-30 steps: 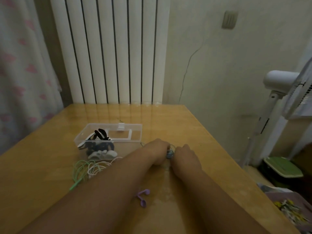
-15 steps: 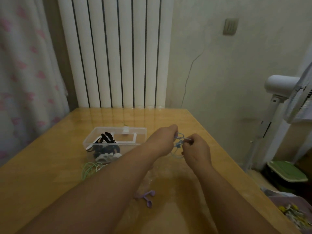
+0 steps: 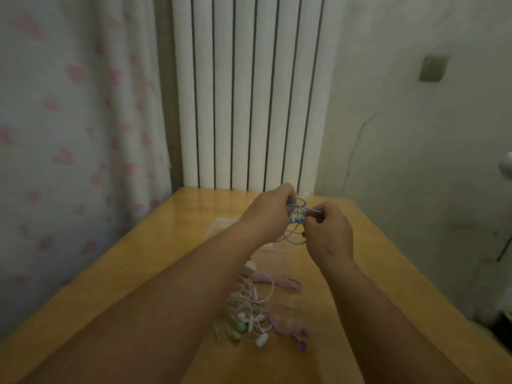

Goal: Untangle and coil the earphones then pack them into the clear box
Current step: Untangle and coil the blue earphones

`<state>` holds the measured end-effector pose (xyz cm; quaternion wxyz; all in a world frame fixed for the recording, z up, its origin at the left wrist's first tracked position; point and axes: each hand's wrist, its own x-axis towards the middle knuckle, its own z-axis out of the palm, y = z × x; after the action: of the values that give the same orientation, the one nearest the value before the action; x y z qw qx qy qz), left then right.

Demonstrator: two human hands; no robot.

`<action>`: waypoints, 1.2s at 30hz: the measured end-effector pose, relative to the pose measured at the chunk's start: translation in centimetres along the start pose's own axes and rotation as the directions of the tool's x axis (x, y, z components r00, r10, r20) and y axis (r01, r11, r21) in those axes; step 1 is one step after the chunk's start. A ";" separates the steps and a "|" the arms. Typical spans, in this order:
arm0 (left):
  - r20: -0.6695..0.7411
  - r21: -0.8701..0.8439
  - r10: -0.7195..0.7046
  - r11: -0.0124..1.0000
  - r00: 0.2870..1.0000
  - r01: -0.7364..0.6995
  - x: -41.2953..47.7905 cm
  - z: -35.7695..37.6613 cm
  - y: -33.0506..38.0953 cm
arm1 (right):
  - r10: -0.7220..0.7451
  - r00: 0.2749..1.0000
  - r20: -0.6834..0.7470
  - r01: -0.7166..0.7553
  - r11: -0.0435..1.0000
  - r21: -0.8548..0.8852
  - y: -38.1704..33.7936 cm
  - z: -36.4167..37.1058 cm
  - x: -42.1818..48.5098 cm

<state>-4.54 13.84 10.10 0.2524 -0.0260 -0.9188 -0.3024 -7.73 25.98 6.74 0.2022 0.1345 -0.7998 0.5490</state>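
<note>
Gripping blue earphones (image 3: 297, 217), left hand (image 3: 266, 214) and right hand (image 3: 329, 234) curl fingers round tangle stretched sideways between them; clear box (image 3: 221, 227) lies below, nearer left hand.

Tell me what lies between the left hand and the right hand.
In the head view, the tangled blue earphones span the gap, their loops gripped by the left hand and the right hand.
</note>
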 end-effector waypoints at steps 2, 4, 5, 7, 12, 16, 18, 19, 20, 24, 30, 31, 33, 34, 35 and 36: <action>-0.030 0.010 -0.020 1.000 0.999 0.021 -0.8 -1.5 -1.2 | -0.019 0.999 0.028 0.018 1.000 0.012 -1.2 1.4 -0.6; -0.053 0.038 -0.033 0.999 0.998 0.035 -1.6 -2.7 -2.3 | -0.035 0.998 0.052 0.034 0.999 0.027 -2.2 2.6 -1.2; -0.066 0.051 -0.037 0.998 0.997 0.040 -2.1 -3.6 -3.0 | -0.046 0.997 0.065 0.044 0.998 0.041 -2.8 3.4 -1.6; -0.086 0.068 -0.045 0.996 0.995 0.051 -3.2 -5.3 -4.3 | -0.065 0.993 0.096 0.059 0.996 0.065 -4.0 4.9 -2.4; -0.164 0.089 -0.103 0.989 0.981 0.119 -6.4 -8.9 -9.0 | -0.121 0.973 0.199 0.104 0.990 0.090 -6.3 10.1 -5.1; -0.218 0.088 -0.205 0.970 0.954 0.228 -8.8 -10.3 -13.1 | -0.111 0.941 0.321 0.084 0.992 0.097 -7.0 14.0 -7.6; -0.231 0.072 -0.240 0.962 0.943 0.262 -9.8 -10.7 -15.2 | -0.117 0.920 0.374 0.094 0.992 0.080 -7.1 15.6 -8.6; -0.235 0.059 -0.248 0.961 0.940 0.268 -10.3 -10.8 -16.2 | -0.122 0.910 0.397 0.098 0.992 0.079 -7.0 16.3 -9.0; -0.235 0.053 -0.252 0.961 0.939 0.272 -10.9 -10.9 -17.1 | -0.124 0.898 0.423 0.101 0.992 0.076 -7.0 16.9 -9.5; -0.231 -0.006 -0.263 0.963 0.937 0.269 -12.9 -10.9 -20.4 | -0.056 0.836 0.545 0.054 0.998 0.020 -5.9 19.1 -10.2; -0.368 -0.072 -0.244 0.970 0.897 0.234 -14.6 -9.1 -23.9 | 0.028 0.723 0.691 -0.023 1.000 -0.017 -3.5 20.0 -10.1; -0.416 -0.089 -0.260 0.965 0.872 0.246 -14.7 -8.9 -24.2 | 0.036 0.730 0.683 -0.059 0.998 0.011 -3.2 19.8 -10.1; -0.507 -0.077 -0.279 0.957 0.815 0.280 -14.5 -8.9 -24.7 | 0.056 0.752 0.657 -0.135 0.988 0.070 -3.0 19.5 -9.9; -0.521 -0.076 -0.297 0.950 0.800 0.304 -14.5 -9.0 -24.7 | 0.065 0.756 0.651 -0.168 0.981 0.097 -3.1 19.4 -9.9; -0.507 -0.079 -0.309 0.946 0.804 0.314 -14.5 -9.1 -25.0 | 0.067 0.759 0.648 -0.195 0.972 0.128 -3.3 19.2 -9.8; -0.463 -0.091 -0.324 0.943 0.825 0.319 -14.5 -9.2 -25.0 | 0.065 0.760 0.647 -0.217 0.963 0.158 -3.3 19.2 -9.8</action>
<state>7.26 -10.27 -4.05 0.4132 0.2021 -0.8195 -0.3419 -1.01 6.80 -1.16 -0.1386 0.2729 -0.7619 0.5708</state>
